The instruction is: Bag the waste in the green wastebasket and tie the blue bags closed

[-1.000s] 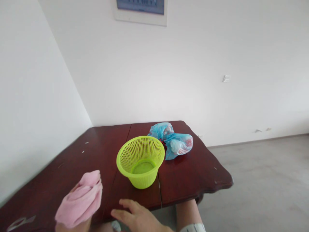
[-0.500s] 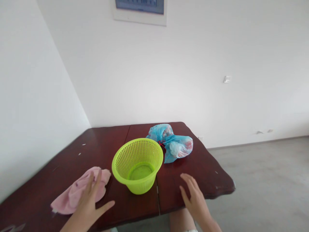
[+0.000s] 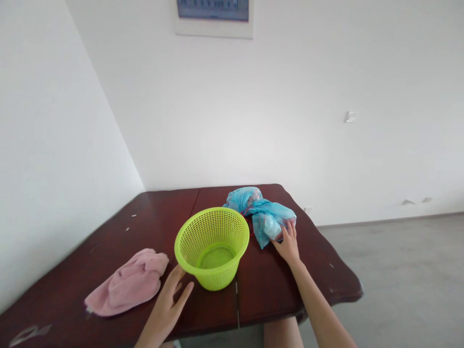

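Observation:
A yellow-green plastic basket [image 3: 216, 279] with perforated sides stands upright on the dark red-brown table [image 3: 155, 217]; nothing shows inside it. My left hand [image 3: 169, 297] is at the basket's near left side, fingers apart, the fingertips close to its rim; I cannot tell whether they touch. My right hand [image 3: 289, 244] reaches over the front right of a blue plastic bag [image 3: 271, 212], fingers spread on its surface. The bag is tied with something red and has whitish and reddish contents. A crumpled pink cloth [image 3: 128, 282] lies left of my left hand.
White walls meet behind and to the left of the table. A framed picture [image 3: 213, 17] hangs above, and a switch [image 3: 350, 117] is on the back wall. Small scraps [image 3: 127, 228] lie on the left of the table. Grey floor [image 3: 391, 261] extends to the right.
My right hand has moved forward from the table's front edge onto the blue bag. My left hand has moved right, from over the pink cloth to the basket's side.

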`<state>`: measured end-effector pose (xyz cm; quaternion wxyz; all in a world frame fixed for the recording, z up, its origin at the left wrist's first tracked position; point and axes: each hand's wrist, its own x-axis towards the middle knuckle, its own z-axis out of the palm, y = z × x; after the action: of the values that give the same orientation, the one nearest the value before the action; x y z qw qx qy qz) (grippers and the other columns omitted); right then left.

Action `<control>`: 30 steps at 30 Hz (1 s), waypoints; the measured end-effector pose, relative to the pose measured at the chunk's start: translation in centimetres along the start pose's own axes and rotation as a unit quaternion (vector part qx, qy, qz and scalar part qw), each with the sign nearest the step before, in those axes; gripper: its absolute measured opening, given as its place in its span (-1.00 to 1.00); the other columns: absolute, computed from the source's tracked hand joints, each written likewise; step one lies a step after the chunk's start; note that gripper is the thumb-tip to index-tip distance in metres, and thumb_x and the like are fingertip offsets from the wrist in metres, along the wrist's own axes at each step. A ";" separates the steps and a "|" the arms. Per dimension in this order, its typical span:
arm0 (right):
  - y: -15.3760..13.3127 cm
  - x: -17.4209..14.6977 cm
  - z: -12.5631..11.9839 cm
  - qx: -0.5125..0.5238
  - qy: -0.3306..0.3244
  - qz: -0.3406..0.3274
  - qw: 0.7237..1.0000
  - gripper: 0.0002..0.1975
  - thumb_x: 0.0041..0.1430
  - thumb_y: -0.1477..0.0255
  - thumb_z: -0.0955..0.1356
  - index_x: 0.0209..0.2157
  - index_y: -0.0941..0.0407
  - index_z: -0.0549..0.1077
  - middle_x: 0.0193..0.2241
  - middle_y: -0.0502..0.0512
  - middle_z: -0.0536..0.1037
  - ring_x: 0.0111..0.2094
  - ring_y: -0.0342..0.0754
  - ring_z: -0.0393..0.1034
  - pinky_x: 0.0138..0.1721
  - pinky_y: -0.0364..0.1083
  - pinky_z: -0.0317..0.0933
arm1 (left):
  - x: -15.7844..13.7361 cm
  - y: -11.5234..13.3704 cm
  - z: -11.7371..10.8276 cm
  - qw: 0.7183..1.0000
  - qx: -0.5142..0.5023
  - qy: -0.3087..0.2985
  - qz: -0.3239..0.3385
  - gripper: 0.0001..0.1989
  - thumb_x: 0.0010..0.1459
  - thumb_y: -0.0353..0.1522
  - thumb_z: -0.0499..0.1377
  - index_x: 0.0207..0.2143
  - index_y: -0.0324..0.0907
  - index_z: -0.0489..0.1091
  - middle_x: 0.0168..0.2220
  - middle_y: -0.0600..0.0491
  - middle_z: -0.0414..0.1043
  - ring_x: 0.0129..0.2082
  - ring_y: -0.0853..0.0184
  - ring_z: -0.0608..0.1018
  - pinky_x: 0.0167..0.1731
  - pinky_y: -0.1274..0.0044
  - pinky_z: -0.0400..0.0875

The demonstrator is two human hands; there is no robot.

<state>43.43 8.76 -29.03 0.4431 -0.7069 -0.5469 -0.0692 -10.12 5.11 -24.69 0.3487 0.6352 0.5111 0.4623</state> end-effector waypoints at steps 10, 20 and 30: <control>2.4 -1.7 0.6 0.022 0.057 0.066 0.996 -0.16 0.37 0.21 0.42 0.60 0.15 0.34 0.66 0.60 0.16 0.65 0.65 0.14 0.51 0.56 0.31 | -0.6 -1.9 1.4 0.999 0.028 -0.029 -0.028 -0.29 0.27 0.18 0.40 0.28 -0.04 0.64 0.20 -0.15 0.82 0.30 -0.26 0.78 0.45 -0.09 0.60; -3.0 -2.3 -1.8 0.013 0.087 -0.129 0.988 -0.15 0.46 0.49 0.31 0.71 -0.04 0.18 0.63 0.38 0.33 0.62 0.40 0.28 0.56 0.51 0.31 | -1.9 -2.2 2.4 0.990 0.137 0.016 0.034 -0.63 0.53 -0.03 0.20 0.17 0.04 0.63 0.19 -0.09 0.81 0.24 -0.14 0.81 0.34 -0.04 0.70; -17.9 12.3 3.6 -0.065 -0.195 -0.203 0.957 -0.47 0.51 0.47 0.41 0.43 0.00 0.64 0.64 0.37 0.39 0.64 0.38 0.22 0.65 0.45 -0.03 | -2.1 -3.0 3.1 0.982 0.175 0.034 0.055 -0.68 0.54 -0.10 0.16 0.09 0.03 0.65 0.10 -0.12 0.81 0.17 -0.16 0.83 0.27 -0.06 0.73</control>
<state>31.90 20.25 -14.12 0.2578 -0.6083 -0.7488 -0.0538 -8.32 3.86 -28.98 0.1886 0.6970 0.5604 0.4056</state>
